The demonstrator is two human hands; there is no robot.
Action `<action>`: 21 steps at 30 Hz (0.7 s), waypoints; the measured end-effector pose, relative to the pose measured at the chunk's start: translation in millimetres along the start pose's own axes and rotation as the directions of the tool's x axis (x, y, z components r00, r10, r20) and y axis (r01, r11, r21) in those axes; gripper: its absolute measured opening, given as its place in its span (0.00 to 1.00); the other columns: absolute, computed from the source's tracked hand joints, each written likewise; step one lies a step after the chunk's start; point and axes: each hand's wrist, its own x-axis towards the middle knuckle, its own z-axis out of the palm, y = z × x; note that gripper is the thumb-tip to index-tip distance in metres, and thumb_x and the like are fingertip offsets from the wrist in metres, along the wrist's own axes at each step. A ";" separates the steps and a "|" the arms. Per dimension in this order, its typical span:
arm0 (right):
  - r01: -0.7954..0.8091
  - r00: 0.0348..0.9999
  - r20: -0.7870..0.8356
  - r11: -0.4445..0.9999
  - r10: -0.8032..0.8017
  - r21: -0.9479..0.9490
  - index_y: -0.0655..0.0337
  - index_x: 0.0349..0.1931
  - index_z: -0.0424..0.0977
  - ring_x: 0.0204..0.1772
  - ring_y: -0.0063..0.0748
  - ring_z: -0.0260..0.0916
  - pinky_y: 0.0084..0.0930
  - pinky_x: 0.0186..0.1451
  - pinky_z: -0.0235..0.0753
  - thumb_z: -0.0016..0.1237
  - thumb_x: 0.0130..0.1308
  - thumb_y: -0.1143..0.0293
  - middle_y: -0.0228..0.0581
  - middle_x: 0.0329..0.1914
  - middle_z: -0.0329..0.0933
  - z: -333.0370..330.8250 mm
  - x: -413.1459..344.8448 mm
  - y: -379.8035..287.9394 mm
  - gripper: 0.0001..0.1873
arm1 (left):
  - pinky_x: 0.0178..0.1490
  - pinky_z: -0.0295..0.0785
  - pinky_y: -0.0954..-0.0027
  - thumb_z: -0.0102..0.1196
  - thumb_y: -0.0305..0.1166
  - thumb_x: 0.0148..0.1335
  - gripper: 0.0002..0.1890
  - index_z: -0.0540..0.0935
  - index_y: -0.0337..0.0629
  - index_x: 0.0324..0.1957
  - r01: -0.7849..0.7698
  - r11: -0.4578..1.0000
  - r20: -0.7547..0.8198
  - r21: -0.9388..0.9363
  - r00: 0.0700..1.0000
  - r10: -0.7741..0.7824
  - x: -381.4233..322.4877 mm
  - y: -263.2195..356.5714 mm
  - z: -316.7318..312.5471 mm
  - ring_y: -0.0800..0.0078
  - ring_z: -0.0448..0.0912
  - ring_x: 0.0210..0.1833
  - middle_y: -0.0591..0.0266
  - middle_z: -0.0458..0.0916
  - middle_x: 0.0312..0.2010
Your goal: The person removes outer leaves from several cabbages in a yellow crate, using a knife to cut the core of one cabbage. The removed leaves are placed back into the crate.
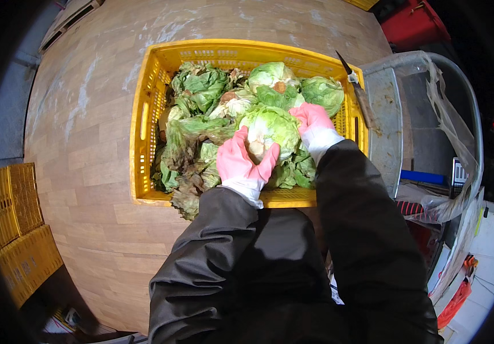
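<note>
In a pink glove, my left hand (245, 157) cups the near left side of a pale green iceberg lettuce head (275, 129). The cut stem end faces up towards me between thumb and fingers. My right hand (313, 120), also gloved in pink, has its curled fingers against the right side of that head; its fingertips are partly hidden. Both hands are over a yellow plastic crate (138, 150). Inside lie more lettuce heads (322, 94) and loose outer leaves (204, 86). Brown, wilted leaves (186, 193) hang over the near rim.
A knife (362, 103) with a dark blade and worn handle lies along the crate's right rim. To the right stands a metal cart (387, 116) with torn plastic film. Yellow crates (19, 202) are stacked at the left on the wood-patterned floor (83, 172). A red container (415, 26) is far right.
</note>
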 end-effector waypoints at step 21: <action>0.315 0.944 -0.073 0.943 -0.323 -0.106 0.69 0.45 0.81 0.39 0.43 0.79 0.37 0.43 0.77 0.55 0.68 0.71 0.48 0.33 0.80 -37.2 -79.1 -79.0 0.11 | 0.43 0.74 0.59 0.80 0.46 0.43 0.30 0.82 0.40 0.44 -0.143 0.863 0.147 0.485 0.986 0.080 14.2 2.2 -17.1 0.61 0.78 0.35 0.60 0.82 0.29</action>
